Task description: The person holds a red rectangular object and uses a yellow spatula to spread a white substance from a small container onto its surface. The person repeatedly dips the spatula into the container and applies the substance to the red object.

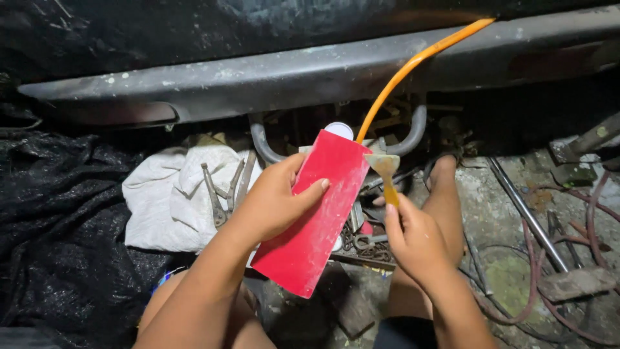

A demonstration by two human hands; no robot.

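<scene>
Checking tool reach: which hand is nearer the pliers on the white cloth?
Left. The left hand holds the red board right beside the pliers; the right hand, gripping a scraper, is farther off, across the board.

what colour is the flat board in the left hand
Red, with pale smudges; the head view shows the board held in the left hand.

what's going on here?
A person sits on the ground by a vehicle's underside. The left hand holds a red flat board tilted upward. The right hand holds a small yellow-handled spreader, its blade just off the board's upper edge. Pliers lie on a white cloth to the left.
</scene>
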